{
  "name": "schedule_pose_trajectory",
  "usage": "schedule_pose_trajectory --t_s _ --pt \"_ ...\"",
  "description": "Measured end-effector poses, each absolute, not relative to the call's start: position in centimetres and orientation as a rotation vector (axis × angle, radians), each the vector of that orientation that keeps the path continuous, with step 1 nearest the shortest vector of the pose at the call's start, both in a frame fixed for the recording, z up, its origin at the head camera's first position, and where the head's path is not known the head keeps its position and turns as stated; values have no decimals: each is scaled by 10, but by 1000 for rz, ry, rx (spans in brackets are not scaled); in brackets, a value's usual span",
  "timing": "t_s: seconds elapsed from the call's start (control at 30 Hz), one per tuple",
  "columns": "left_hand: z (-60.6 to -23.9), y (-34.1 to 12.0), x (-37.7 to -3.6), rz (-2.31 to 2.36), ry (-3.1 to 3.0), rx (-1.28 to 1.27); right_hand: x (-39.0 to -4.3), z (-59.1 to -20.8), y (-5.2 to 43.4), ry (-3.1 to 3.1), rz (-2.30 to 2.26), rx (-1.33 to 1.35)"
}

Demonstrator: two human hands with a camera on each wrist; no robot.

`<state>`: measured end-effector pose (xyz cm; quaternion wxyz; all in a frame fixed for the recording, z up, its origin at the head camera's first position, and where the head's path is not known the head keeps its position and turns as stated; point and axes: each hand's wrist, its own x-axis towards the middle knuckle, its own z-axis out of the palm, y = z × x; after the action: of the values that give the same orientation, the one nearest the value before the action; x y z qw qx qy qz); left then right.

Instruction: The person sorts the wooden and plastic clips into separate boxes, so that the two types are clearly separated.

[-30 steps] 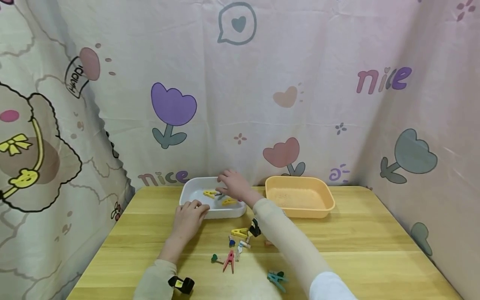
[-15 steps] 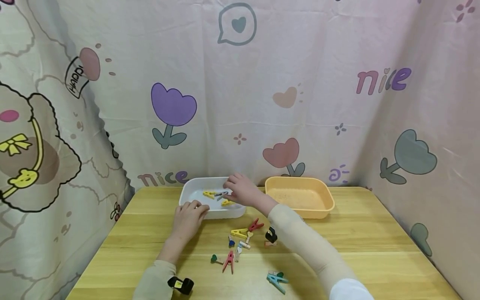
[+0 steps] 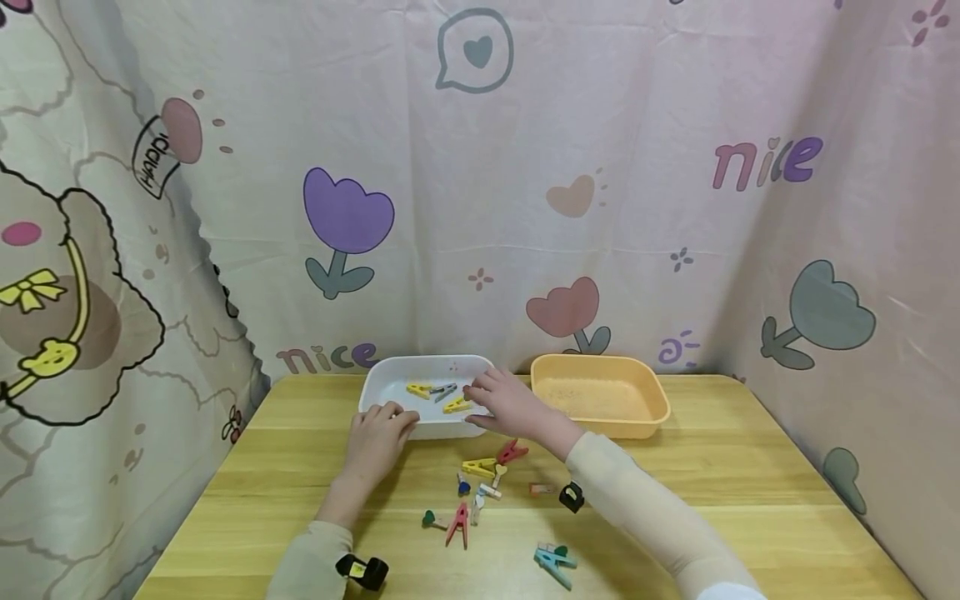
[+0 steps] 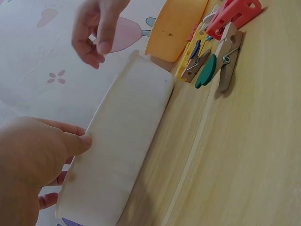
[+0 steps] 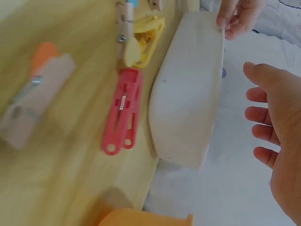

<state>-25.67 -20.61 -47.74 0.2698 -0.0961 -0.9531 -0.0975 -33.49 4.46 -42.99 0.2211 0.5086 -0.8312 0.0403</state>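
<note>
Currently, at lower centre of the head view, the left grip (image 3: 379, 437) pinches the near rim of the white tray (image 3: 447, 429), thumb outside and fingers over the edge. At that tray's right end the right grip (image 3: 512, 407) hangs with thumb and fingers apart, just right of two yellow clips (image 3: 456, 405) and a grey clip (image 3: 445, 392) lying inside. Below, a red clip (image 3: 512, 452) lies on the desk (image 3: 750, 475), near a yellow one (image 3: 478, 467).
</note>
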Motion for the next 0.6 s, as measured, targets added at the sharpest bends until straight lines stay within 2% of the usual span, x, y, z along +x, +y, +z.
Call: schedule_pose_trajectory --t_s 0.6 --pt "-478 -206 -257 -257 -2578 -247 -307 -463 64 -2368 33 1460"
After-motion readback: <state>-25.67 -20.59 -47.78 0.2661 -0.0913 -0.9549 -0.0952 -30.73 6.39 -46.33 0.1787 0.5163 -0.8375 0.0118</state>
